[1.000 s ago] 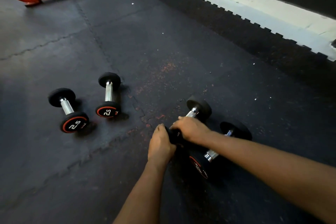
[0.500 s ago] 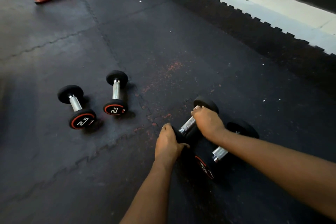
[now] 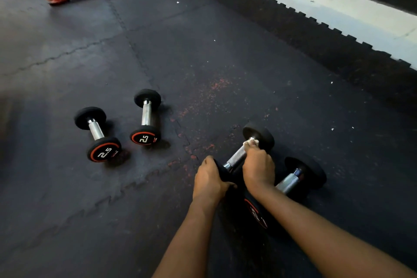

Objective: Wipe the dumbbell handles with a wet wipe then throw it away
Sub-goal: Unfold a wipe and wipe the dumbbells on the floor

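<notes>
Fingers (image 3: 253, 150) round wipe (image 3: 251, 142) (on handle (image 3: 237, 157))

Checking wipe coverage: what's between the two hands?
Head view: the dumbbell's bare knurled handle. Left hand grips its near end; right hand holds the wipe farther up.

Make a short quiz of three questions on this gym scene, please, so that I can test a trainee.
1. True or false: the right hand holds the wet wipe against a dumbbell handle.
2. What does the left hand grip? A) the near head of that same dumbbell; B) the red frame; C) the wet wipe.
3. How many dumbbells are in view?

Key: 1 true; 2 A; 3 four.
</notes>
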Tool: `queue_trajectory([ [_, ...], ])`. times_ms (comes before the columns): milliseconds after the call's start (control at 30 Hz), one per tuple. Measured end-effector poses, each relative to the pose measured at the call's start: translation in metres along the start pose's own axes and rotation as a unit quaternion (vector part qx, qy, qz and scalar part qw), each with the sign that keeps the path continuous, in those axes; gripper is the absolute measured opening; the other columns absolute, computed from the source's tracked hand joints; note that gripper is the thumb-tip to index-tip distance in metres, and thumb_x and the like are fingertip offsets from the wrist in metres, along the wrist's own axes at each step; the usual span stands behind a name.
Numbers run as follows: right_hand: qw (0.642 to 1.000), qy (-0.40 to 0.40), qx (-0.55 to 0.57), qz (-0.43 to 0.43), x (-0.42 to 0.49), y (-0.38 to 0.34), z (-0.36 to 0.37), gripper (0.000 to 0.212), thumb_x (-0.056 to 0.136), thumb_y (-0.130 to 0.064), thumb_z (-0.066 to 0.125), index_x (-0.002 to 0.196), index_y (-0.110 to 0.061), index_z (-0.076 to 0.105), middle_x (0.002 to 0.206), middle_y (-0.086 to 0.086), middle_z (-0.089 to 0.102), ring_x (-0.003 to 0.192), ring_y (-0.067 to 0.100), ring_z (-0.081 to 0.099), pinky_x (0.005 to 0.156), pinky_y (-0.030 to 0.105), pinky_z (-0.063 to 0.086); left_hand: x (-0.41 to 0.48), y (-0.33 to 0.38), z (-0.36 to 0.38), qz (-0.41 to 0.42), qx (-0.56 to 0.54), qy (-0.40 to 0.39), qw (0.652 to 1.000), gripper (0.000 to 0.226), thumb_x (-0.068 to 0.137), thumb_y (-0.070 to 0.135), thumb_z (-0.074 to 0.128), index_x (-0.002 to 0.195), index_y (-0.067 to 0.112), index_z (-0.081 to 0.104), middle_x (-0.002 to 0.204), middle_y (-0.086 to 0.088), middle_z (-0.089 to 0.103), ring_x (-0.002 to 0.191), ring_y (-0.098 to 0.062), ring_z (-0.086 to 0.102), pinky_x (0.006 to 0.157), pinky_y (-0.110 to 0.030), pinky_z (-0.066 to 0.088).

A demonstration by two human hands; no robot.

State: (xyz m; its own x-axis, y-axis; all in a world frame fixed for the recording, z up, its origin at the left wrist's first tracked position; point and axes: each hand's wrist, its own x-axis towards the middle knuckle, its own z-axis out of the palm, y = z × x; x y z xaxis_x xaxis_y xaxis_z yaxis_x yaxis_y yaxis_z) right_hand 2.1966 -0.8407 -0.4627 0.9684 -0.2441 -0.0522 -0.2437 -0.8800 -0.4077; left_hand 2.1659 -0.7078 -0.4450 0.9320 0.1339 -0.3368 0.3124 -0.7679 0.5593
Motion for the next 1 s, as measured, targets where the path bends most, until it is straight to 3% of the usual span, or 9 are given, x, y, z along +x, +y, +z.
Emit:
queue_trajectory([
  [167, 0.958, 0.066, 0.198, 0.199, 0.015, -0.013, 0.014, 0.029, 0.094, -0.008, 0.049, 0.111, -0.013, 0.072, 0.101, 0.021, 0.071, 0.097, 0.042, 0.065, 0.082, 0.041, 0.053, 0.002, 0.004, -0.005, 0.001, 0.009, -0.010, 1.000, 0.072, 0.058, 0.034, 0.096, 0.098, 0.016, 0.040, 0.113, -0.009, 0.061, 0.106, -0.031, 0.059, 0.073, -0.031, 0.038],
  [300, 0.879, 0.081, 0.358, 0.304, 0.019, -0.017, 0.024, 0.019, 0.090, -0.009, 0.059, 0.097, -0.005, 0.076, 0.097, 0.018, 0.073, 0.096, 0.037, 0.068, 0.086, 0.043, 0.055, 0.004, 0.004, -0.007, -0.003, 0.011, -0.014, 1.000, 0.074, 0.056, 0.034, 0.098, 0.099, 0.016, 0.040, 0.115, -0.010, 0.063, 0.106, -0.031, 0.060, 0.074, -0.031, 0.040],
  [433, 0.786, 0.049, 0.477, 0.391, 0.046, -0.005, 0.040, 0.018, 0.077, -0.008, 0.067, 0.092, 0.000, 0.075, 0.089, 0.013, 0.075, 0.087, 0.028, 0.071, 0.079, 0.045, 0.060, 0.002, 0.005, -0.007, -0.001, 0.018, -0.021, 1.000, 0.076, 0.056, 0.034, 0.098, 0.101, 0.016, 0.039, 0.118, -0.011, 0.062, 0.110, -0.030, 0.058, 0.080, -0.032, 0.044],
  [533, 0.783, 0.006, 0.501, 0.368, 0.043, 0.000, 0.045, 0.023, 0.069, -0.012, 0.065, 0.086, -0.002, 0.076, 0.076, 0.008, 0.073, 0.075, 0.023, 0.069, 0.073, 0.045, 0.060, 0.005, 0.003, -0.009, 0.001, 0.023, -0.026, 0.999, 0.077, 0.057, 0.035, 0.098, 0.105, 0.014, 0.042, 0.121, -0.012, 0.061, 0.113, -0.030, 0.057, 0.082, -0.032, 0.044],
  [600, 0.764, -0.024, 0.525, 0.375, 0.033, 0.000, 0.035, 0.010, 0.076, -0.001, 0.062, 0.072, -0.005, 0.070, 0.067, 0.007, 0.066, 0.068, 0.021, 0.065, 0.068, 0.042, 0.057, 0.006, 0.003, -0.011, 0.004, 0.025, -0.029, 0.999, 0.077, 0.057, 0.036, 0.098, 0.103, 0.015, 0.039, 0.120, -0.012, 0.061, 0.113, -0.031, 0.057, 0.081, -0.033, 0.043],
  [633, 0.753, -0.030, 0.533, 0.386, 0.034, 0.002, 0.035, 0.016, 0.080, 0.004, 0.060, 0.068, -0.006, 0.065, 0.066, 0.007, 0.063, 0.066, 0.022, 0.064, 0.067, 0.040, 0.056, 0.006, 0.003, -0.011, 0.005, 0.025, -0.028, 0.999, 0.077, 0.057, 0.035, 0.098, 0.101, 0.016, 0.037, 0.120, -0.012, 0.061, 0.112, -0.031, 0.057, 0.080, -0.033, 0.043],
  [800, 0.741, 0.018, 0.555, 0.379, 0.046, -0.006, 0.036, 0.022, 0.078, 0.008, 0.060, 0.064, -0.007, 0.067, 0.068, 0.006, 0.070, 0.070, 0.021, 0.069, 0.069, 0.036, 0.058, 0.004, 0.004, -0.011, 0.007, 0.018, -0.029, 0.999, 0.077, 0.057, 0.033, 0.098, 0.100, 0.015, 0.036, 0.120, -0.013, 0.061, 0.112, -0.032, 0.058, 0.083, -0.034, 0.045],
  [933, 0.823, -0.095, 0.456, 0.326, 0.019, -0.011, 0.042, 0.010, 0.079, 0.002, 0.062, 0.084, 0.000, 0.069, 0.086, 0.012, 0.070, 0.075, 0.025, 0.066, 0.067, 0.034, 0.055, 0.006, 0.003, -0.014, 0.011, 0.016, -0.032, 0.999, 0.076, 0.058, 0.032, 0.097, 0.100, 0.016, 0.037, 0.118, -0.015, 0.062, 0.111, -0.034, 0.059, 0.083, -0.035, 0.045],
  [1000, 0.833, -0.130, 0.431, 0.322, 0.016, -0.008, 0.041, 0.017, 0.081, 0.005, 0.055, 0.095, 0.004, 0.065, 0.086, 0.016, 0.064, 0.076, 0.028, 0.063, 0.060, 0.031, 0.051, 0.005, 0.003, -0.012, 0.013, 0.006, -0.033, 0.999, 0.074, 0.058, 0.031, 0.097, 0.098, 0.015, 0.038, 0.115, -0.013, 0.062, 0.108, -0.033, 0.060, 0.079, -0.034, 0.044],
])
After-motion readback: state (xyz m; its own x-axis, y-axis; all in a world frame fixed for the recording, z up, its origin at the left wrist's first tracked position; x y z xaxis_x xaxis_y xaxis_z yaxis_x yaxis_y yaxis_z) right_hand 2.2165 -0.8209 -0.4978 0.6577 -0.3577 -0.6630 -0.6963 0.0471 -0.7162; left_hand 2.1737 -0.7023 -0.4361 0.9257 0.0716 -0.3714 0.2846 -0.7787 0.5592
